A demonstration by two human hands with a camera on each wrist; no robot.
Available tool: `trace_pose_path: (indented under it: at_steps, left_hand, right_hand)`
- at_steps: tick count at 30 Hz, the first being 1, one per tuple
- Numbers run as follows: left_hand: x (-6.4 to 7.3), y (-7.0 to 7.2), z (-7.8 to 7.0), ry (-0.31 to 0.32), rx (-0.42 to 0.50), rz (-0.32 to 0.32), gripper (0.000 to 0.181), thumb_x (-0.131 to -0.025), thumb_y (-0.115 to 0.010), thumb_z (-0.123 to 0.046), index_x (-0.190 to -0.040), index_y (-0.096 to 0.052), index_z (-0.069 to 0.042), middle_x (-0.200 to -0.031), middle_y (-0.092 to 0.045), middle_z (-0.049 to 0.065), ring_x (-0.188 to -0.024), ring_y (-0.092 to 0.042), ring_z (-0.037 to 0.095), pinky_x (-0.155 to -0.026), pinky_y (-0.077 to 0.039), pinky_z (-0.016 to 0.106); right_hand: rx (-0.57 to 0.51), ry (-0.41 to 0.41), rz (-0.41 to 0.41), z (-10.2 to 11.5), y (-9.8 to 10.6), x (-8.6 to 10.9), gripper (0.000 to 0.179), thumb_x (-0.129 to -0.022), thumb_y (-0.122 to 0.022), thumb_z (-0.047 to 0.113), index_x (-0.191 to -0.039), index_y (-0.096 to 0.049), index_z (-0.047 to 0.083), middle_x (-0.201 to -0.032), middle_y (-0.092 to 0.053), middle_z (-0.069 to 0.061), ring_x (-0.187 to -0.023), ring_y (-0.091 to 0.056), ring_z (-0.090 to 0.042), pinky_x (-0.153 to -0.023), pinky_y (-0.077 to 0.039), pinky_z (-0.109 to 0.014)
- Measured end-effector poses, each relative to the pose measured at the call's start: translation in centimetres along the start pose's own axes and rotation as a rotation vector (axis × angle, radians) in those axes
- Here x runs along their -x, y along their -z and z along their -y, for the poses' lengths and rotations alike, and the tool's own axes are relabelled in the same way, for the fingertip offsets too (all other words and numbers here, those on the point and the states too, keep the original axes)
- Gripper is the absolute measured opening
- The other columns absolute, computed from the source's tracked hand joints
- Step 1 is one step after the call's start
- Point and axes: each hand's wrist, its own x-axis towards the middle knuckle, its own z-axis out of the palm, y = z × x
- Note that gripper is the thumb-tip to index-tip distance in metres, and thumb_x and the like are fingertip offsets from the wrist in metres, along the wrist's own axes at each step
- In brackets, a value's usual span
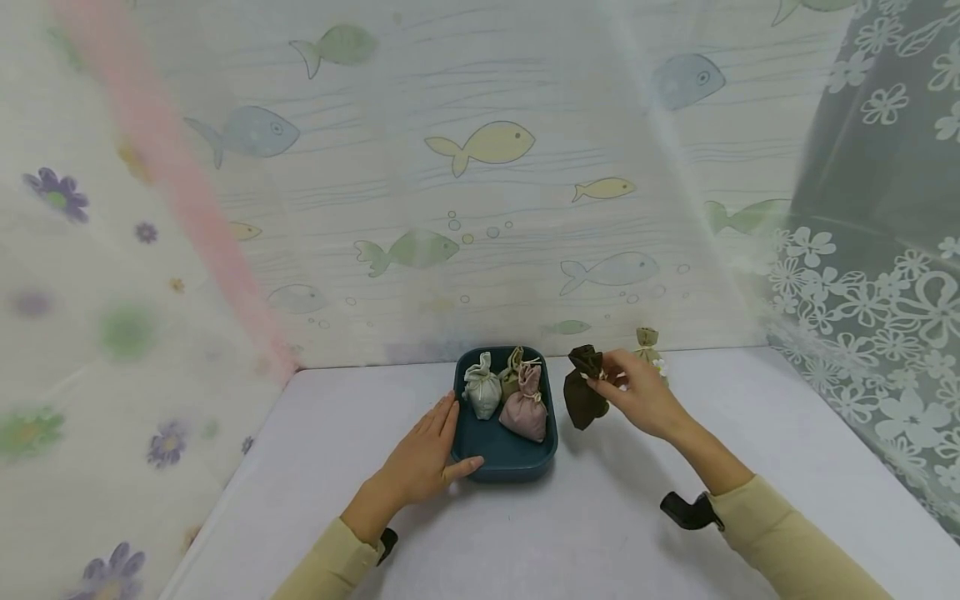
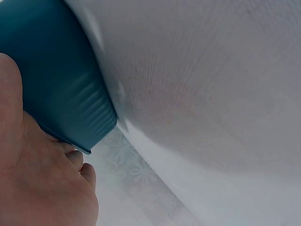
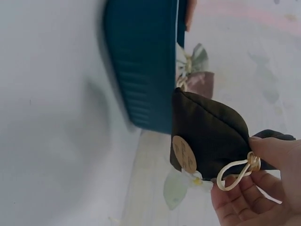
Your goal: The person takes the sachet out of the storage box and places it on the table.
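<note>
My right hand (image 1: 639, 395) pinches a dark brown drawstring pouch (image 1: 583, 402) by its gathered neck, right of a dark blue plastic bin (image 1: 504, 473). In the right wrist view the pouch (image 3: 211, 129) hangs off the table, with a cream cord, a round tan label and a small white flower. My left hand (image 1: 422, 457) lies along the bin's left side, fingers straight and thumb at the front rim. The left wrist view shows its palm (image 2: 47, 183) against the ribbed wall. Inside the bin are a pale grey pouch (image 1: 483, 392), a pink pouch (image 1: 525, 412) and an olive pouch (image 1: 512, 373).
Behind my right hand another olive pouch (image 1: 647, 342) with a white flower stands near the table's back edge. A white cloth covers the table (image 1: 570, 533). Fish-printed sheer curtain (image 1: 480, 200) hangs behind it, with floral curtains at both sides.
</note>
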Motion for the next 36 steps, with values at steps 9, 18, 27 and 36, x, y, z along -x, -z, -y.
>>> trace_pose_path:
  at_steps: [9,18,27,36]
  left_hand:
    - [0.1,0.4,-0.2,-0.009,0.016,0.000,0.099,-0.100,-0.049,-0.066,-0.159,-0.020,0.009,-0.168,-0.013,0.025,-0.156,-0.016,0.038,-0.124,-0.021,0.052]
    - [-0.1,0.0,0.1,0.002,0.000,0.009,0.100,-0.100,-0.047,-0.068,-0.159,-0.020,0.008,-0.169,-0.011,0.023,-0.157,-0.014,0.035,-0.125,-0.021,0.051]
    - [-0.1,-0.2,0.2,-0.004,0.015,0.005,0.102,-0.100,-0.046,-0.069,-0.160,-0.018,0.008,-0.169,-0.010,0.023,-0.156,-0.014,0.036,-0.125,-0.021,0.050]
    - [-0.1,-0.5,0.5,-0.017,0.036,-0.017,0.104,-0.099,-0.043,-0.072,-0.160,-0.019,0.008,-0.169,-0.010,0.023,-0.157,-0.014,0.035,-0.124,-0.022,0.051]
  right_hand:
    - [0.023,-0.050,-0.009,-1.5,0.1,-0.5,0.020,-0.095,-0.070,0.002,-0.112,-0.065,-0.005,-0.098,-0.066,-0.013,-0.091,-0.064,-0.027,-0.083,-0.057,-0.044]
    - [0.053,-0.061,-0.048,-3.6,0.1,-1.2,0.020,-0.095,-0.070,0.001,-0.112,-0.065,-0.008,-0.095,-0.065,-0.016,-0.089,-0.065,-0.032,-0.079,-0.056,-0.042]
    - [0.057,-0.125,-0.046,-4.9,-0.1,-1.7,0.024,-0.096,-0.067,0.002,-0.116,-0.063,-0.010,-0.101,-0.065,-0.021,-0.092,-0.066,-0.036,-0.079,-0.054,-0.046]
    - [0.069,-0.180,-0.061,-5.7,-0.4,-2.1,0.027,-0.097,-0.066,0.003,-0.119,-0.062,-0.012,-0.107,-0.063,-0.026,-0.098,-0.065,-0.042,-0.082,-0.055,-0.051]
